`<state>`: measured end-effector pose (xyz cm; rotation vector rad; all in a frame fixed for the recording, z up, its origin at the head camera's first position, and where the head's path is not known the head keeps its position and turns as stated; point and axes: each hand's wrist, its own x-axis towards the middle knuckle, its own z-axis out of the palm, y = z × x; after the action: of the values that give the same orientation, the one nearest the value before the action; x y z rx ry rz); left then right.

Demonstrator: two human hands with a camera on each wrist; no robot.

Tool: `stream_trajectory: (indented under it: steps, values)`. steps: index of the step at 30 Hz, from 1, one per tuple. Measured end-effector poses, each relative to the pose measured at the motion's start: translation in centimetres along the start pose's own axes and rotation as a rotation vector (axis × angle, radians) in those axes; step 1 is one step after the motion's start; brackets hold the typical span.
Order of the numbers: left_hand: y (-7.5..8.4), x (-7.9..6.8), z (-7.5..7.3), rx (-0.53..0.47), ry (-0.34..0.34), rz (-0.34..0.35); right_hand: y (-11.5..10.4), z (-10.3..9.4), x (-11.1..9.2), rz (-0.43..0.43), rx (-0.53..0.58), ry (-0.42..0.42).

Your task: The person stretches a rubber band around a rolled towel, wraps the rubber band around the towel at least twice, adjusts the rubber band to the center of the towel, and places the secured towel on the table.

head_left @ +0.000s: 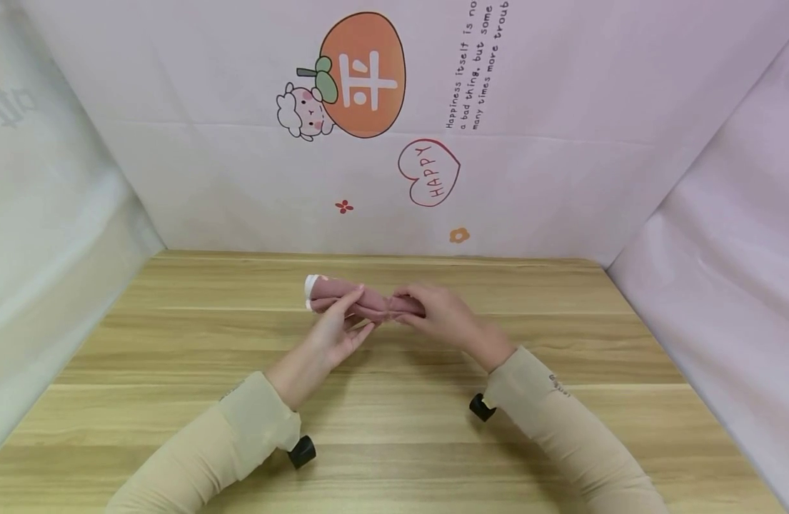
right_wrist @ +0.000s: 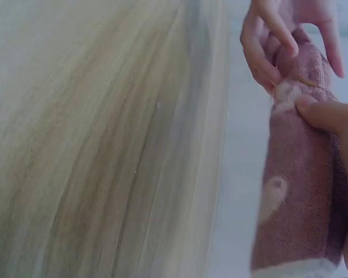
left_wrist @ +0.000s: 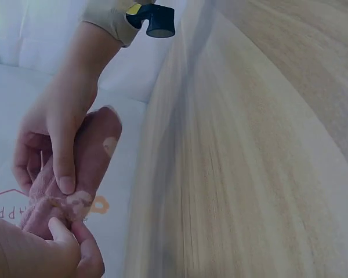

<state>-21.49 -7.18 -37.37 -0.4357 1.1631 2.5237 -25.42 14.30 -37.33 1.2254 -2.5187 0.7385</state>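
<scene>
A rolled pink towel (head_left: pixel 339 288) with white edging and pale patches is held level above the table, its middle squeezed narrow. My left hand (head_left: pixel 340 330) grips the towel's left half, thumb on the near side and fingers beneath. On the right half, my right hand (head_left: pixel 442 314) pinches close to the middle. In the right wrist view a thin yellowish-brown band (right_wrist: pixel 307 83) crosses the towel's narrow part, beside the right thumb. The left wrist view shows the towel (left_wrist: pixel 95 152) from low down, with both hands' fingertips around its gathered middle. Part of the right half is hidden behind the right hand.
The wood-grain table (head_left: pixel 394 442) spreads under both arms. A white printed cloth (head_left: pixel 227 178) hangs at the back, with more cloth along both sides. A small black camera (head_left: pixel 302 452) sits under the left wrist, another (head_left: pixel 482 407) under the right.
</scene>
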Motion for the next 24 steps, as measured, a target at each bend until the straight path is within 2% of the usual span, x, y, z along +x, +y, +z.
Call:
stream_trajectory:
  steps: [6, 11, 17, 24]
  values:
    - [0.01, -0.1, 0.26, -0.012, -0.006, -0.021, 0.47, 0.68, 0.17, -0.199, -0.143, 0.163]
    - [-0.07, 0.09, 0.15, -0.029, -0.002, -0.013, 0.76, 1.02, 0.32, -0.317, -0.197, 0.234]
    - [0.12, 0.26, -0.02, -0.074, 0.01, -0.014, 0.96, 1.02, 0.07, -0.357, -0.217, 0.244]
    - [0.61, 0.38, -0.23, -0.099, -0.004, -0.016, 1.05, 0.55, -0.28, -0.351, -0.187, 0.182]
